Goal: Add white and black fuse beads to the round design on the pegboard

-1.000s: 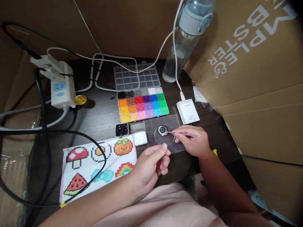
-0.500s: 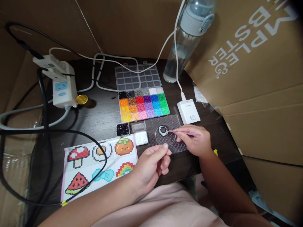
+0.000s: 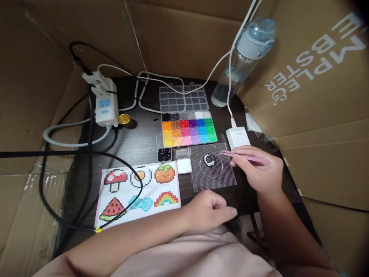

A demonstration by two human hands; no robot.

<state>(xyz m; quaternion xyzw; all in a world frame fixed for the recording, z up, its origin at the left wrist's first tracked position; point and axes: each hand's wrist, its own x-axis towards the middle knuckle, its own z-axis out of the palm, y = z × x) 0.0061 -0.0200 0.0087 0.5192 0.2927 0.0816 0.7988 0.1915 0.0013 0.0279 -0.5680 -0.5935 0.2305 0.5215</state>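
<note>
My right hand (image 3: 259,171) grips pink tweezers (image 3: 245,157), their tip hovering just right of a small black-and-white bead figure (image 3: 209,160). The figure sits on a clear round disc on the transparent pegboard (image 3: 215,181). My left hand (image 3: 211,211) rests at the table's near edge below the pegboard, fingers curled in a loose fist; I cannot see anything in it. A box of sorted coloured beads (image 3: 187,129) lies behind the pegboard, with small pots of black beads (image 3: 164,154) and white beads (image 3: 184,166) to its left.
A pattern sheet (image 3: 138,188) with a mushroom, watermelon and rainbow lies at left under a black cable. A power strip (image 3: 105,104), gold cap (image 3: 124,118), white charger (image 3: 238,137) and water bottle (image 3: 245,57) stand behind. Cardboard walls enclose the table.
My left hand dropped from the disc's edge to the table's near edge and curled up. The tweezers drew back right of the bead figure. The view shifted, sliding everything rightward.
</note>
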